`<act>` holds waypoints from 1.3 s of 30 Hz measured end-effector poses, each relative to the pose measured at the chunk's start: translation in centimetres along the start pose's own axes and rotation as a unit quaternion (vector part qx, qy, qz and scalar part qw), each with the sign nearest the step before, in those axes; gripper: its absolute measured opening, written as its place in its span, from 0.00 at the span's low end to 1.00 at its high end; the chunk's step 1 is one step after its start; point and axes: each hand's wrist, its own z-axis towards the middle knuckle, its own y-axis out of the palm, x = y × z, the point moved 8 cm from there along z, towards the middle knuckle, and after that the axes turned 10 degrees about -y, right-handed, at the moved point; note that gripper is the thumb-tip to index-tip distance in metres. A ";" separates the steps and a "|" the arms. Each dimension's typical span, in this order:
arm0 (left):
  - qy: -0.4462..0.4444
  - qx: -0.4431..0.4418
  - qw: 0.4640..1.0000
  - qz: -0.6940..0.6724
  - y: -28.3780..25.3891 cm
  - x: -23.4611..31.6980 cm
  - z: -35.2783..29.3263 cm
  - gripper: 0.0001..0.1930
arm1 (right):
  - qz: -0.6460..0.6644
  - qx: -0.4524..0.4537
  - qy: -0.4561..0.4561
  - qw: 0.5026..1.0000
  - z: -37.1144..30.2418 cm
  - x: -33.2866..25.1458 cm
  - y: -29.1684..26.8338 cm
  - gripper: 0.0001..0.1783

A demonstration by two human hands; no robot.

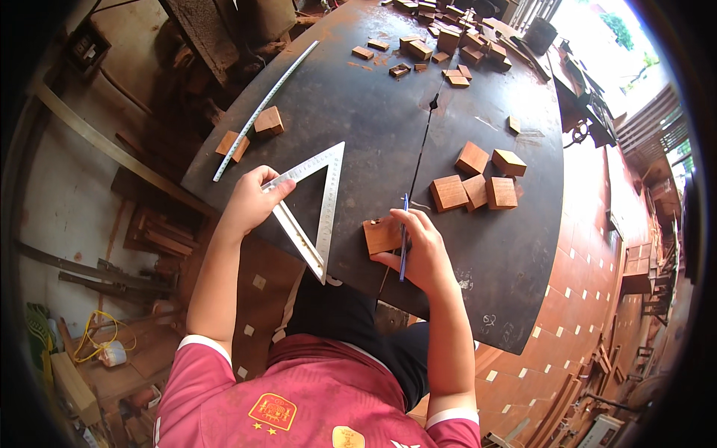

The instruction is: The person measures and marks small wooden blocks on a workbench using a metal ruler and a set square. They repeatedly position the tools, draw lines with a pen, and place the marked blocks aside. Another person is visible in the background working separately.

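Note:
My left hand is closed on one corner of a silver triangular set square, thumb on top. The tool is held over the near left part of a dark table. My right hand has its thumb and fingers around a small square wooden block near the table's front edge. A blue pen is also in that hand, lying lengthwise along the fingers. A small dark notch or mark shows at the block's upper edge; the fingers hide its right side.
A white measuring strip rests across the left side, by two wooden blocks. Several blocks are grouped right of centre. More wood pieces crowd the far end. A narrow seam runs along the tabletop.

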 end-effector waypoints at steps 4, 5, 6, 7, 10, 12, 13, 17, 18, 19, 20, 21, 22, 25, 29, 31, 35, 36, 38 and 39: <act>0.039 0.057 0.996 -0.053 -0.8 -1.0 -0.1 0.13 | -0.008 0.017 -0.015 1.000 0.4 0.0 -0.1 0.41; 0.029 0.057 0.994 -0.085 -1.1 -1.7 -0.2 0.12 | -0.005 0.020 -0.022 1.000 0.5 -0.1 -0.2 0.41; 0.010 0.042 0.989 -0.138 -1.0 -1.9 -0.4 0.12 | 0.000 0.018 -0.029 0.999 0.5 0.0 -0.2 0.41; -0.009 0.027 0.981 -0.191 -0.9 -1.9 -0.8 0.12 | 0.005 0.016 -0.036 0.999 0.5 0.2 -0.3 0.41; -0.039 0.000 0.963 -0.267 0.2 -1.8 -1.9 0.12 | 0.015 0.012 -0.024 1.000 0.6 0.0 -0.4 0.41; -0.017 -0.017 0.956 -0.294 2.1 -1.6 -2.3 0.12 | 0.009 0.020 -0.011 1.000 0.6 0.2 -0.3 0.41; -0.020 -0.028 0.962 -0.272 2.7 -1.2 -2.6 0.11 | 0.000 0.030 -0.008 1.000 0.6 0.4 -0.1 0.42; 0.022 0.005 0.967 -0.254 4.3 -1.3 -2.2 0.11 | -0.004 0.047 -0.005 0.999 0.7 0.4 0.0 0.43; 0.017 -0.002 0.964 -0.264 4.7 -1.4 -2.2 0.11 | -0.006 0.049 -0.008 0.999 0.7 0.4 0.0 0.43; 0.011 -0.009 0.962 -0.273 5.1 -1.4 -2.2 0.11 | -0.009 0.050 -0.010 0.999 0.7 0.4 0.0 0.43; 0.006 -0.016 0.959 -0.283 5.4 -1.6 -2.2 0.11 | -0.012 0.052 -0.013 0.999 0.7 0.4 -0.1 0.43; 0.017 -0.024 0.961 -0.276 5.7 -1.7 -2.1 0.12 | -0.013 0.047 -0.011 0.999 0.8 0.4 0.0 0.42; 0.017 -0.028 0.962 -0.270 6.0 -1.8 -2.1 0.12 | -0.014 0.043 -0.010 0.999 0.8 0.3 -0.1 0.41; 0.020 -0.034 0.966 -0.257 6.5 -1.9 -2.2 0.12 | -0.012 0.037 -0.003 0.999 0.8 0.4 -0.1 0.40; 0.021 -0.027 0.965 -0.261 6.7 -2.0 -2.2 0.13 | -0.019 0.033 0.000 0.999 0.8 0.5 0.0 0.39; 0.022 -0.022 0.965 -0.260 6.7 -2.0 -2.1 0.13 | -0.022 0.030 0.003 0.999 0.7 0.5 0.1 0.39; 0.026 -0.016 0.967 -0.254 6.7 -2.1 -2.1 0.13 | -0.018 0.028 -0.002 0.999 0.7 0.6 0.1 0.40; 0.025 -0.016 0.966 -0.255 6.7 -2.1 -2.1 0.13 | -0.018 0.028 -0.001 0.999 0.7 0.6 0.1 0.40; 0.020 -0.019 0.966 -0.258 6.8 -2.0 -2.2 0.13 | -0.019 0.028 0.000 0.999 0.7 0.6 0.1 0.40; 0.017 -0.020 0.965 -0.260 6.9 -1.9 -2.3 0.13 | -0.018 0.026 0.002 0.999 0.7 0.6 0.1 0.40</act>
